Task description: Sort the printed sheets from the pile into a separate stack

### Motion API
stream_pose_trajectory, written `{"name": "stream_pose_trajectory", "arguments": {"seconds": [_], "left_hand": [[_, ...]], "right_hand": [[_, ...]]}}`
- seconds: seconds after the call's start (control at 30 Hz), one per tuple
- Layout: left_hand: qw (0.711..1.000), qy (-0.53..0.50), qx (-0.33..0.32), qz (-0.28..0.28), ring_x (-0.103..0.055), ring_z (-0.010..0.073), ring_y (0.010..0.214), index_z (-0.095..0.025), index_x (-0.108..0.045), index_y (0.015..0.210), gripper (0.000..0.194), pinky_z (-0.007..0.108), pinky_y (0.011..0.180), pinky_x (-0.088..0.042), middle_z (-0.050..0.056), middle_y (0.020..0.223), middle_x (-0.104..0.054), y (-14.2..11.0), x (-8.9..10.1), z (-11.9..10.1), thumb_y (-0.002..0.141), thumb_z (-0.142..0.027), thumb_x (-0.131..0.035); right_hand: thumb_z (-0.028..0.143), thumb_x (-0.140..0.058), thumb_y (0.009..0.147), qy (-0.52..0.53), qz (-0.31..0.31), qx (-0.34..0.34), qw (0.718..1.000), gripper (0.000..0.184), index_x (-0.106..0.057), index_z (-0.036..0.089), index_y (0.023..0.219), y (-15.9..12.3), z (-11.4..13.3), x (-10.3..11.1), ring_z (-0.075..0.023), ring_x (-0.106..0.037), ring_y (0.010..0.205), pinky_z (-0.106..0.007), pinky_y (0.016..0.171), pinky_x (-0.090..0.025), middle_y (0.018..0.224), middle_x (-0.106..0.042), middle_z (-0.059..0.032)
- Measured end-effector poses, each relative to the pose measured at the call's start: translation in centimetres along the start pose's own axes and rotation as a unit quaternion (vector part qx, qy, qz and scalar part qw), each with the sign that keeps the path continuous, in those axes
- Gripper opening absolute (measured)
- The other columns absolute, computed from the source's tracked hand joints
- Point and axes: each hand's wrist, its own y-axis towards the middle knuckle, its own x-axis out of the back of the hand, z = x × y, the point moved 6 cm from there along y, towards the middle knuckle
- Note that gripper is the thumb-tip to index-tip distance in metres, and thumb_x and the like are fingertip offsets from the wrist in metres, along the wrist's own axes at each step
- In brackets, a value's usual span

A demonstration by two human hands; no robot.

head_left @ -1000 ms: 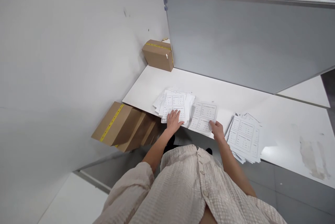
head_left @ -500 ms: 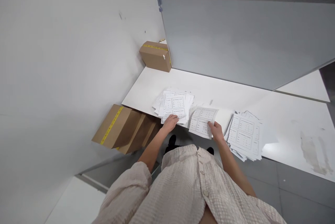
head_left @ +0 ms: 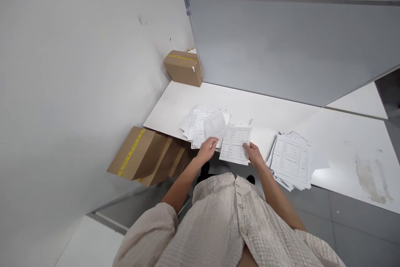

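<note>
My left hand (head_left: 207, 149) pinches the lower edge of a printed sheet (head_left: 215, 124), which is lifted and tilted over the left pile of papers (head_left: 198, 127). Between the piles, my right hand (head_left: 253, 153) grips the right edge of another printed sheet (head_left: 236, 146), held partly over the table's front edge. Both sheets carry boxed tables of small print, too small to read. To the right of my right hand lies a second, untidy pile of printed papers (head_left: 291, 159), jutting past the table edge.
A white table (head_left: 281, 119) runs along a grey partition panel (head_left: 265, 50). One taped cardboard box (head_left: 183, 69) stands at its back left corner. Several more cardboard boxes (head_left: 134, 154) are stacked below at the left, beside the white wall (head_left: 78, 71).
My left hand has picked up a sheet from the left pile and moved slightly right. My right hand has brought its sheet a little to the left, closer to my left hand.
</note>
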Motion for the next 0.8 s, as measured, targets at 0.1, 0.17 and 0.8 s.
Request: {"name": "stream_pose_trajectory", "arguments": {"seconds": [0.1, 0.17, 0.8], "left_hand": [[0.987, 0.011, -0.133, 0.092, -0.048, 0.0143, 0.105, -0.017, -0.052, 0.099, 0.025, 0.031, 0.092, -0.04, 0.006, 0.107, -0.055, -1.6, -2.7, -4.0, 0.086, -0.021, -0.031], [0.971, 0.028, -0.196, 0.134, -0.047, 0.0146, 0.107, -0.016, -0.05, 0.1, 0.026, 0.032, 0.093, -0.04, 0.008, 0.107, -0.054, -2.6, -4.3, -5.7, 0.087, -0.018, -0.028], [0.985, -0.125, 0.097, 0.061, -0.057, 0.011, 0.075, -0.023, -0.02, 0.132, 0.071, 0.026, 0.07, -0.048, 0.011, 0.133, -0.032, 3.7, -6.3, -0.6, 0.072, -0.022, -0.056]], "right_hand": [[0.05, -0.037, 0.08, 0.02, 0.028, -0.029, 0.999, 0.045, -0.052, 0.017, 0.107, 0.1, 0.5, -1.2, -0.019, -0.062, 0.073, -0.029, 0.058, -0.05, 0.088, -0.066, -0.0085], [0.056, -0.029, 0.08, 0.027, 0.039, -0.035, 0.998, 0.054, -0.053, 0.016, 0.107, 0.0, 0.9, -1.7, -0.0189, -0.062, 0.073, -0.029, 0.058, -0.049, 0.086, -0.066, -0.0091], [0.013, -0.034, 0.083, -0.653, -0.038, 0.129, 0.745, 0.029, -0.048, 0.023, 0.106, -4.0, 4.4, 0.6, -0.019, -0.056, 0.079, -0.026, 0.061, -0.034, 0.089, -0.059, -0.0081]]}}
